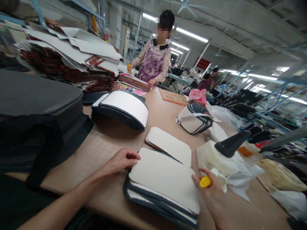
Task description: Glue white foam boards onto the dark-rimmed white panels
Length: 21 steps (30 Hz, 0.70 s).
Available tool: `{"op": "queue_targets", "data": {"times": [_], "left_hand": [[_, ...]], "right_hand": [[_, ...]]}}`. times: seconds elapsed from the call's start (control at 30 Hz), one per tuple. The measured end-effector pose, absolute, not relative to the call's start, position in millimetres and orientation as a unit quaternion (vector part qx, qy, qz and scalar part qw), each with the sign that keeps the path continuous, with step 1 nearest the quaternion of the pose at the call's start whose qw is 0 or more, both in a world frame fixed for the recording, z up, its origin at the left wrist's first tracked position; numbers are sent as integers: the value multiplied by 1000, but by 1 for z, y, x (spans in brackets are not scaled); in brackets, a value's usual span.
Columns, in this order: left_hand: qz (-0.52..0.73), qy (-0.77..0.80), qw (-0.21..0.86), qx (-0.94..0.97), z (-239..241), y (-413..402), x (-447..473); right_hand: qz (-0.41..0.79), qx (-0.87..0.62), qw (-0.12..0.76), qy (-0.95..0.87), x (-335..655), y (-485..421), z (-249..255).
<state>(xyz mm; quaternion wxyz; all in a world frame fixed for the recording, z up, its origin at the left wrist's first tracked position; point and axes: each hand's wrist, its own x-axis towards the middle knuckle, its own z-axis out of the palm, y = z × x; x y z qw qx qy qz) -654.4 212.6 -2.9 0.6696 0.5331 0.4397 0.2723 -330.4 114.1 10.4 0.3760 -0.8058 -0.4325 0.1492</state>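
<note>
My left hand (122, 160) rests with curled fingers on the left edge of a white panel (163, 177), the top piece of a stack of white panels with dark edging (158, 201) at the table's near edge. My right hand (212, 191) is closed on a small glue bottle with a yellow cap (205, 181) at the panel's right edge. A second loose white panel (169, 145) lies just behind the stack.
A black cone-shaped nozzle (231, 143) sits on white rags to the right. Further stacks of white panels (124, 108) and dark sheets (35, 111) lie to the left. Across the wooden table (107, 143) a person in a purple apron (153, 64) works on patterned pieces.
</note>
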Motion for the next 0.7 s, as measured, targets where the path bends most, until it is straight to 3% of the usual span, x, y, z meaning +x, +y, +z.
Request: {"op": "queue_targets", "data": {"times": [0.53,0.7], "left_hand": [[281,453,588,608,-3,206,-655],[267,450,588,617,-1,210,-655]], "right_hand": [[74,-817,336,-463,-348,110,10],[96,-808,359,-458,-335,111,-2]]}}
